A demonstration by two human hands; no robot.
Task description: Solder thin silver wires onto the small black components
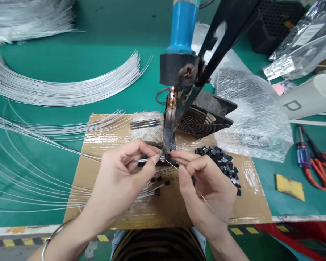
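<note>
A soldering iron [168, 127] with a blue handle [182, 27] is clamped upright, its tip down between my hands. My left hand [122, 172] pinches the end of a white wire [91, 156] just left of the tip; the fingertips partly hide what is at that end. In my right hand [208, 185] a thin strand of solder wire [208, 203] runs between thumb and fingers, its end reaching the tip. Several wires with small black pieces [166, 182] on their ends lie below my left hand.
Cardboard [179, 214] covers the work spot. A pile of small black pieces [220, 163] lies right, near a fan [203, 117]. White wire bundles [70, 90] lie left. Bubble wrap [250, 112], a yellow sponge [289, 187], a screwdriver [302, 154] and red-handled pliers [316, 174] are farther right.
</note>
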